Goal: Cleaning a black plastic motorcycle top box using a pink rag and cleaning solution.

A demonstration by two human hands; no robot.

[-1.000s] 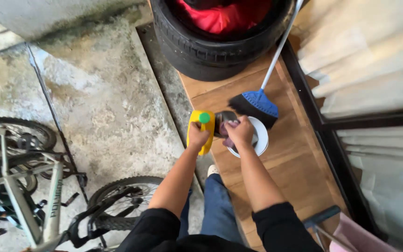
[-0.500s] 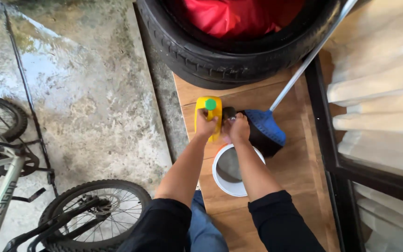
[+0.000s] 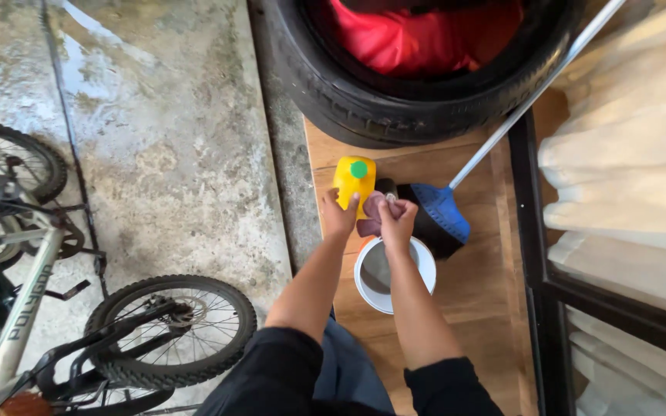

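Note:
My left hand (image 3: 338,216) grips a yellow jug with a green cap (image 3: 354,182) that stands on the wooden floor strip (image 3: 472,293). My right hand (image 3: 398,219) holds a small purplish cloth (image 3: 371,212) bunched between the two hands, just above the far rim of a white bucket (image 3: 422,276). A dark object peeks out behind the cloth, next to the jug. The bucket stands right below my hands.
A broom with a blue head (image 3: 438,211) and a pale handle leans to the right of the bucket. Stacked black tyres (image 3: 395,108) with red cloth inside sit beyond. A bicycle (image 3: 55,308) stands on wet concrete at left. Curtains and a dark frame (image 3: 533,254) border the right.
The view has shifted closer over the bucket. My hands drew slightly toward me, and the purplish cloth now shows between them.

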